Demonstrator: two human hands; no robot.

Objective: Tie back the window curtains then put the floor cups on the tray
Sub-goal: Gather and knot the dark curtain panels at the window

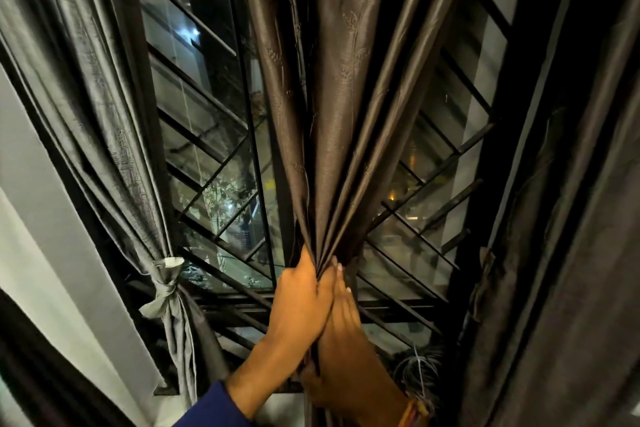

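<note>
A dark brown satin curtain (343, 97) hangs down the middle of the window and narrows to a bunch at my hands. My left hand (304, 302) grips the gathered folds from the left. My right hand (346, 329) clasps the same bunch from the right, fingers pointing up along the cloth. The left grey curtain (104, 121) is drawn aside and held by a knotted grey fabric tie (162, 288). No cups or tray are in view.
Behind the curtains is a window with a black metal grille (221, 184), night outside. Another dark curtain (561, 218) hangs along the right edge. A pale wall (45, 253) lies at the left. Some loose wire strands (419, 367) sit low right of my hands.
</note>
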